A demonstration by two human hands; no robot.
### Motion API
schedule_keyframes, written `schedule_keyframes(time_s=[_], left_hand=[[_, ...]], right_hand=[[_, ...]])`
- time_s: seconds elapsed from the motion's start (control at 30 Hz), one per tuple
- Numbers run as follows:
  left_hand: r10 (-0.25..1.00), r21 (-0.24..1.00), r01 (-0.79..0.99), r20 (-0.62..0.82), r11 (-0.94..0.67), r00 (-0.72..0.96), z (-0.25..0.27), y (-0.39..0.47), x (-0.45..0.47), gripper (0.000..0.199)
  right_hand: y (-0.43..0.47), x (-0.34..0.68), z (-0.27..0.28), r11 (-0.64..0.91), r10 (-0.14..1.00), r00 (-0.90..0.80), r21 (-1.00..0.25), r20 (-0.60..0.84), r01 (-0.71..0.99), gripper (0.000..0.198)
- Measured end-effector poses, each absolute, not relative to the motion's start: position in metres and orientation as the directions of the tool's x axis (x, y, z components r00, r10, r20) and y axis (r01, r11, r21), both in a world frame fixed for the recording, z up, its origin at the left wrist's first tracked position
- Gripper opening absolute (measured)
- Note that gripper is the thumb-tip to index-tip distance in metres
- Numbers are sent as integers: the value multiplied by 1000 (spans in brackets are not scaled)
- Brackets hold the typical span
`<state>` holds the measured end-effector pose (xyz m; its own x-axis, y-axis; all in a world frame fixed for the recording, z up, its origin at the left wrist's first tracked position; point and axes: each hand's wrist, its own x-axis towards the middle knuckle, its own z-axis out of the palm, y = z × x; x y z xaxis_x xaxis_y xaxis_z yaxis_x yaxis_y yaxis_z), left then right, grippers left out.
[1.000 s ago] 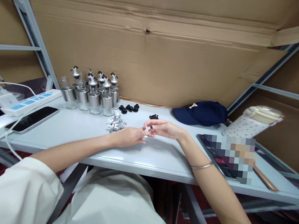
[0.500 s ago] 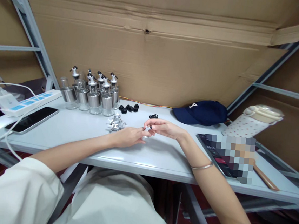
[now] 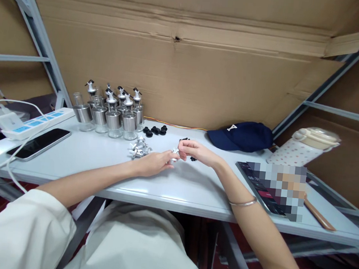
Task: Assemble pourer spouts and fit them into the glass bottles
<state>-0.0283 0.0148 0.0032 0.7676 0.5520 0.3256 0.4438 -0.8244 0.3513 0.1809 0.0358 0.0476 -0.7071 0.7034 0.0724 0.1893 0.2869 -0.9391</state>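
My left hand [image 3: 155,164] is closed around a silver pourer spout [image 3: 175,152] above the middle of the table. My right hand [image 3: 198,153] meets it from the other side, thumb and fingers pinched together at the spout's upper end. What lies between those right fingertips is hidden. Just left of the hands lies a pile of similar silver pourer spouts [image 3: 139,147]. Tiny black parts [image 3: 184,139] show behind my right hand, and a few more [image 3: 193,158] lie beneath it. Farther back sit several black stoppers [image 3: 155,130].
Several glass-and-steel oil bottles [image 3: 114,119] stand at the back left, some with pourers fitted. A phone [image 3: 39,144] and a power strip [image 3: 49,121] with cables lie left. A navy cap [image 3: 243,136], a dotted tumbler [image 3: 301,148] and a tablet [image 3: 261,189] occupy the right.
My right fingertips have shifted slightly up and right and drawn together. The spout in my left hand shows more clearly, and small black parts now appear under my right hand.
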Motion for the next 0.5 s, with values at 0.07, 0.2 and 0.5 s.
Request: schedule_keyframes(time_s=[0.07,0.2,0.5], left_hand=[[549,319,460,306,-829,778,4,15,-28,24],[535,278,465,294,-841,792,2,15,-27,24],[480,163,452,330,-877,813,0,19,-27,26]], right_hand=[[37,181,47,286,686,-725,-939,62,191,28],[37,181,48,322,685,-727,-916,51,239,27],[28,170,53,265,755,-655,-926,25,270,24]])
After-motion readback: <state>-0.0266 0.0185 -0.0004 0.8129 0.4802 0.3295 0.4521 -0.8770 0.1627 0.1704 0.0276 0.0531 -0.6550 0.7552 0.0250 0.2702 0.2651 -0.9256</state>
